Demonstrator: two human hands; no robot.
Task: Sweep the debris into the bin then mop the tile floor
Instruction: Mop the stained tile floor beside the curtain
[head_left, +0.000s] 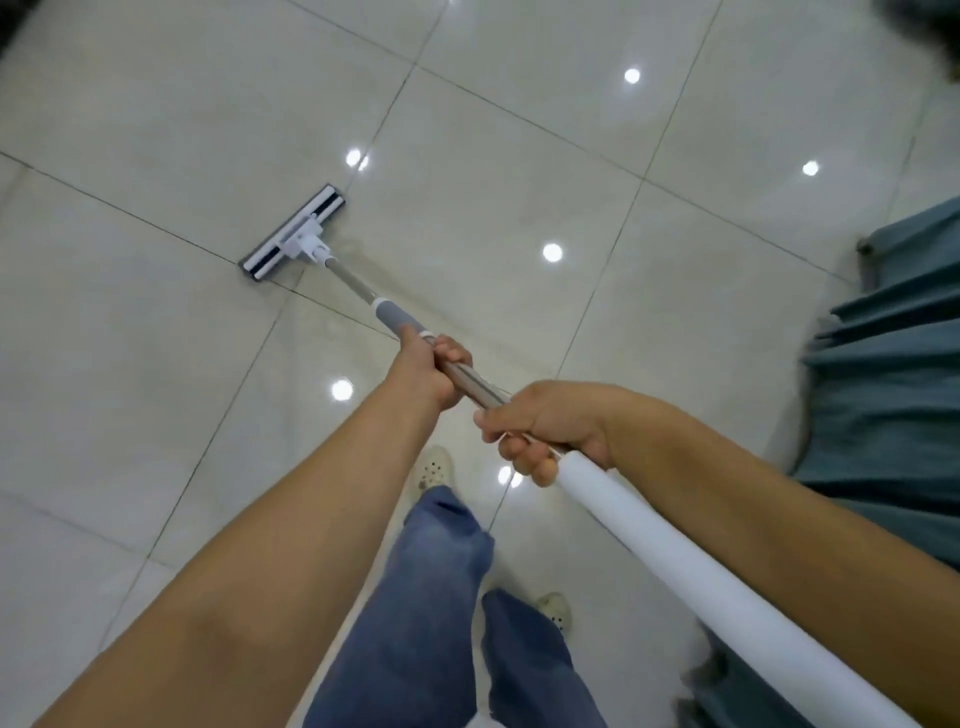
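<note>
A flat mop with a white and dark head (292, 233) lies on the glossy pale tile floor (156, 130) ahead and to the left. Its metal pole (353, 283) runs back toward me, with a grey sleeve then a thick white grip (675, 561) at the near end. My left hand (428, 371) is shut around the pole just behind the grey sleeve. My right hand (545, 428) is shut on the pole where the white grip begins. No debris or bin is in view.
Teal fabric in folds, like a curtain or furniture cover (883, 374), hangs down to the floor along the right side. My legs in blue jeans (441, 571) and pale clogs (435, 467) stand below the hands. Ceiling lights reflect in the tiles.
</note>
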